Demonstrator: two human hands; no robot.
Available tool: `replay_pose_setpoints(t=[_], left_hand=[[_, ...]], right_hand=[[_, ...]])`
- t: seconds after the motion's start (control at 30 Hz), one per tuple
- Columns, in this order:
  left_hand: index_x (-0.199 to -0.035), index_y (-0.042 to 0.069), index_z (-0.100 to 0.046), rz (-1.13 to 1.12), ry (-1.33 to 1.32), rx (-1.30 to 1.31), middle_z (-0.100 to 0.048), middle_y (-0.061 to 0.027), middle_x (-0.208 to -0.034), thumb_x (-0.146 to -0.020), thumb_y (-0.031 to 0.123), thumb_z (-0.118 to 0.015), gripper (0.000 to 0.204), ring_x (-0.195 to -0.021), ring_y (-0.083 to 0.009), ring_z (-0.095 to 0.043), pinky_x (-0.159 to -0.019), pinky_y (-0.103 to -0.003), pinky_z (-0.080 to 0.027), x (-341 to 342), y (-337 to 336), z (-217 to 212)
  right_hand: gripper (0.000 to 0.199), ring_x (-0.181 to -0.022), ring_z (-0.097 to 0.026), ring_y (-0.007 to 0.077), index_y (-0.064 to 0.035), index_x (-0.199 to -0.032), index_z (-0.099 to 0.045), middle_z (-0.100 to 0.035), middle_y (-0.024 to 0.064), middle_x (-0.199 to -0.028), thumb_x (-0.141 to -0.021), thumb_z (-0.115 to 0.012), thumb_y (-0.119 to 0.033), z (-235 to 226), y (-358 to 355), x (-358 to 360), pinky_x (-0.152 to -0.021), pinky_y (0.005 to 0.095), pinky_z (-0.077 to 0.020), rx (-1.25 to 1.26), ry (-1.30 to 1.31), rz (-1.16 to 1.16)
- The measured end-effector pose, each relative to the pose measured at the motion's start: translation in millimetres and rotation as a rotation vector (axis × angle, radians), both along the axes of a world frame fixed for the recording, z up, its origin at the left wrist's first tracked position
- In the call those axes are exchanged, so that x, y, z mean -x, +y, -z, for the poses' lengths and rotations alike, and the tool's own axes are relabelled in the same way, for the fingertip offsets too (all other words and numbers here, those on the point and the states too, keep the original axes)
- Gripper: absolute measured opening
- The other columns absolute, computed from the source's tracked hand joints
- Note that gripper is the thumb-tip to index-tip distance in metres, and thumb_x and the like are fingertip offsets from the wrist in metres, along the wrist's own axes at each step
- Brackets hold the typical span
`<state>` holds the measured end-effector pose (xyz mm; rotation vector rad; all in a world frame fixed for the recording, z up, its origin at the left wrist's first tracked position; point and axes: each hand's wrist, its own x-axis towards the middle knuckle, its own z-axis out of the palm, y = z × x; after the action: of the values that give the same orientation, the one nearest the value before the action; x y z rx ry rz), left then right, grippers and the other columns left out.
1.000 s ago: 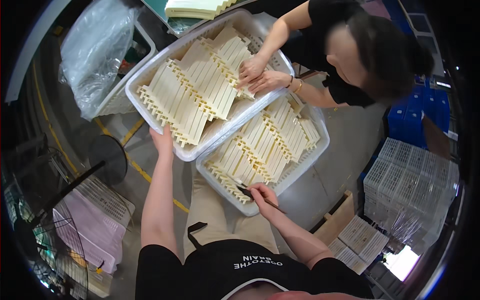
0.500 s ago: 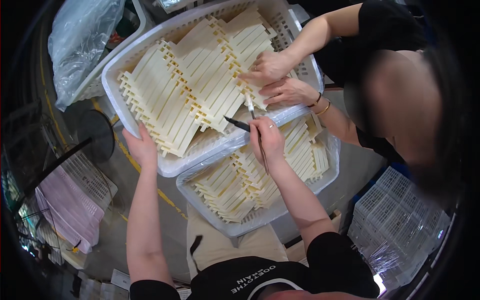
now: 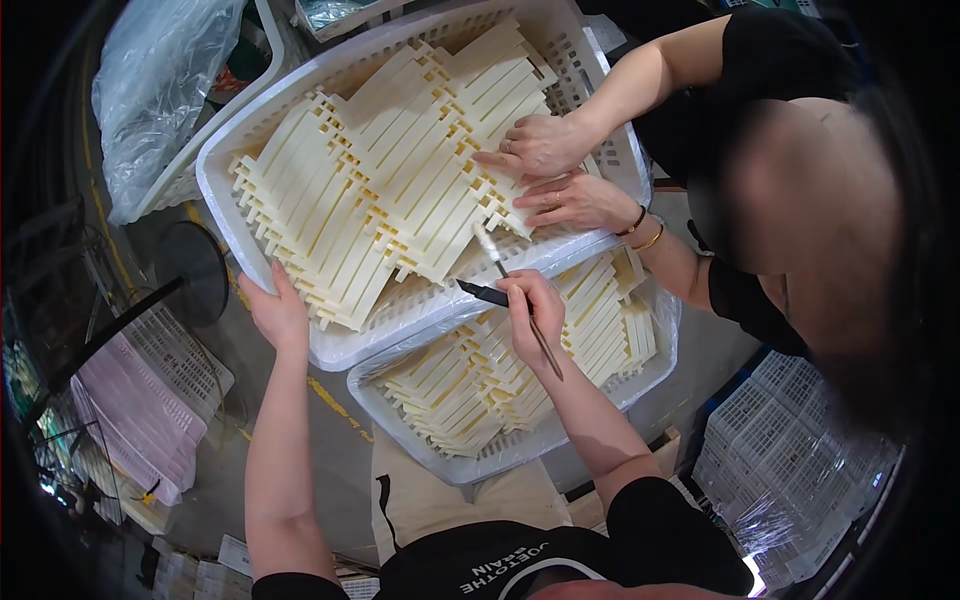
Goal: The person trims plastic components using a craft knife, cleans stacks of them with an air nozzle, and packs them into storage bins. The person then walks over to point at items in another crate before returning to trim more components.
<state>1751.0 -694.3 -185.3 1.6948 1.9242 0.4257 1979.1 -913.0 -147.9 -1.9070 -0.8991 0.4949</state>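
My left hand (image 3: pixel 280 312) grips the near-left rim of the upper white plastic basket (image 3: pixel 222 215). Rows of flat cream-coloured plastic pieces (image 3: pixel 405 150) lie overlapping inside it. In my right hand (image 3: pixel 535 312) are two slim tools: a thin-handled brush (image 3: pixel 490 247) with a white tip, and a black pen-like tool (image 3: pixel 482 293) pointing left. The brush tip is by the near edge of the pieces. Across from me, a co-worker's two hands (image 3: pixel 545 145) (image 3: pixel 580 202) rest on pieces at the basket's right side.
A second white basket (image 3: pixel 450 470) with similar cream pieces sits under and nearer to me. Clear plastic sheeting (image 3: pixel 165 100) covers a bin at upper left. A black round disc (image 3: pixel 190 270) stands at left. Stacked grey crates (image 3: pixel 790 450) are at lower right.
My right hand has drawn back toward me with the brush and black tool, and the brush tip has shifted left, away from the co-worker's fingers. The upper basket appears slightly lower and farther left.
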Motion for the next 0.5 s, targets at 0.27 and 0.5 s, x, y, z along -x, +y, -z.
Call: replay_pose_setpoints(t=[0.27, 0.5], left_hand=[[-0.122, 0.000, -0.046, -0.005, 0.012, 0.009, -0.060, -0.0226, -0.113, -0.093, 0.029, -0.057, 0.042, -0.104, -0.0374, -0.059, -0.088, -0.042, -0.046, 0, 2, -4], [-0.125, 0.002, -0.045, -0.032, 0.040, 0.050, -0.060, -0.0223, -0.114, -0.093, 0.030, -0.057, 0.045, -0.105, -0.0380, -0.059, -0.088, -0.043, -0.045, -5, 3, -10]], right_hand=[[0.008, -0.075, -0.060, 0.0264, -0.0005, -0.089, -0.061, -0.062, 0.0155, -0.086, -0.088, -0.053, -0.001, -3, -9, 5, -0.066, 0.0323, -0.0474, 0.125, 0.188, -0.096], [0.010, -0.077, -0.063, 0.0289, -0.0025, -0.092, -0.063, -0.063, 0.0160, -0.090, -0.084, -0.058, 0.001, 1, 16, -7, -0.069, 0.0348, -0.0507, -0.003, -0.066, -0.039]])
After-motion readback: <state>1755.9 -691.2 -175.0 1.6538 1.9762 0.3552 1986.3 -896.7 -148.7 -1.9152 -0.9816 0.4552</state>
